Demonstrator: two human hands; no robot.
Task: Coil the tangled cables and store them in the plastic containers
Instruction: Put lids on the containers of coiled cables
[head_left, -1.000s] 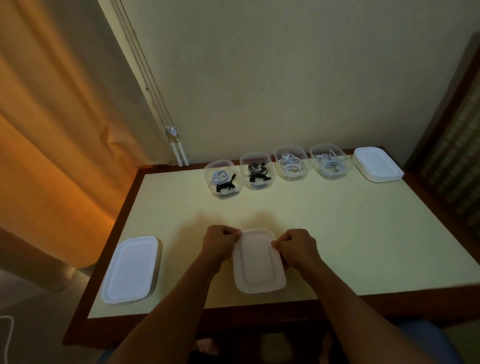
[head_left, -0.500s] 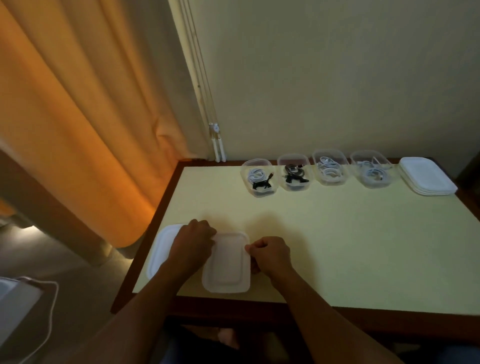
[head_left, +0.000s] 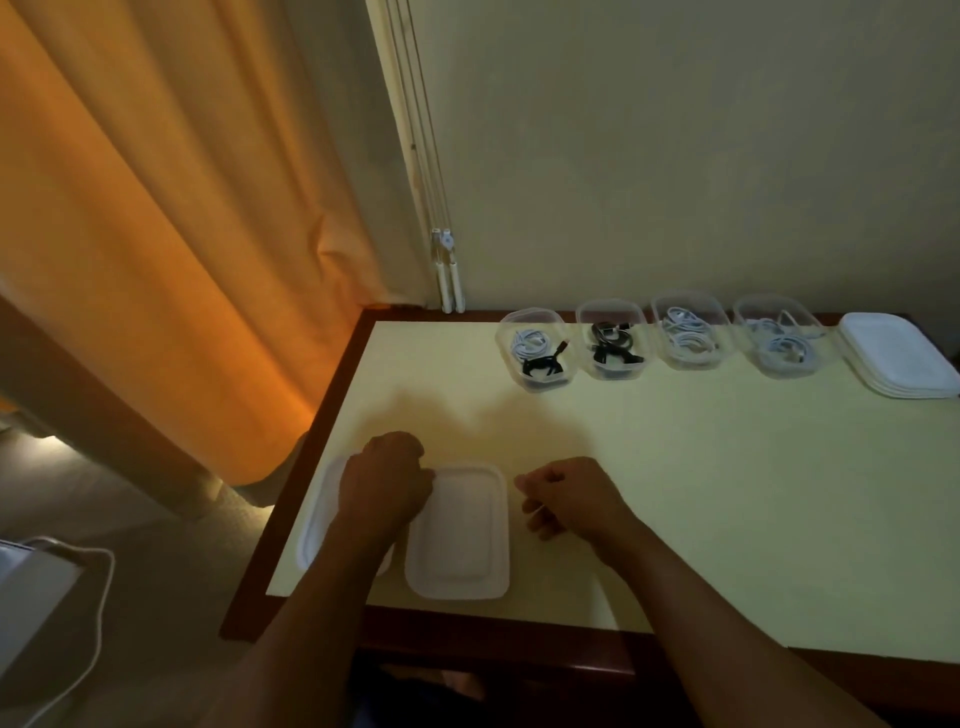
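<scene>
A closed white-lidded plastic container lies near the table's front edge. My left hand rests against its left rim with the fingers curled over that edge. My right hand hovers just right of the container, apart from it, fingers loosely curled and holding nothing. A second lidded container sits to the left, partly hidden under my left forearm. Along the back stand several open clear containers: one with white and black cables, one with black cables, two with white cables.
A stack of white lids sits at the back right of the pale yellow table. An orange curtain hangs to the left. A white cord trails on the floor at lower left.
The lidded container has slid left until it lies beside the second one. My right hand has let go of it and drawn away to the right. The camera has turned left.
</scene>
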